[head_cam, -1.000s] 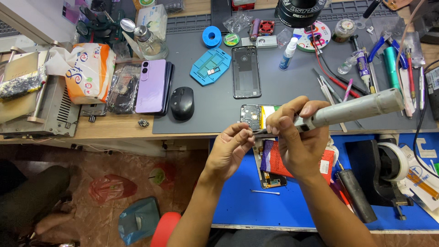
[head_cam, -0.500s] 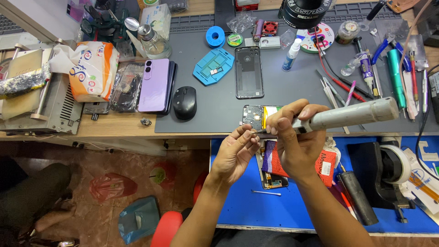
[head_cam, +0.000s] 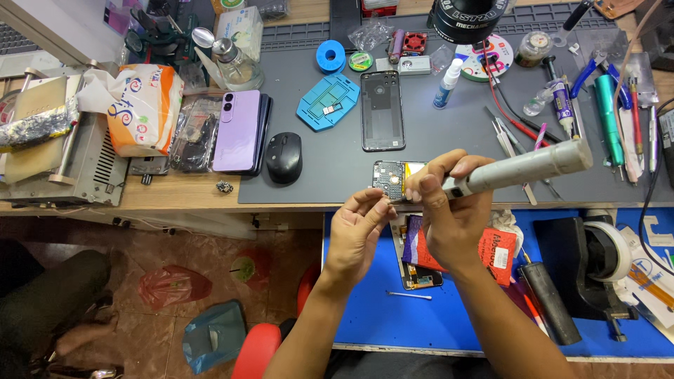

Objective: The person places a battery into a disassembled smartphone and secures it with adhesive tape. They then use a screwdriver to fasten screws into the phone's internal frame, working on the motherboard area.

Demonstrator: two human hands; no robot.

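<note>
Hidden and cut-off parts around the hands

The tip of the grey electric screwdriver [head_cam: 519,170] disappears behind the right hand's [head_cam: 449,210] fingers, and what the left hand [head_cam: 356,235] pinches is too small to tell; the opened phone [head_cam: 393,179] is partly covered, and the microscope [head_cam: 469,15] is cropped by the top edge.

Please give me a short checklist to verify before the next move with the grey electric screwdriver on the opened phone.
1. Right hand grips the grey electric screwdriver: ok.
2. Left hand fingers pinch at the tool tip: ok.
3. Bit seated in a screw: cannot tell, fingers hide it.
4. Opened phone lies fully on the grey mat: not ok, it sits at the desk edge.
5. Black mouse is apart from the hands: ok.
</note>
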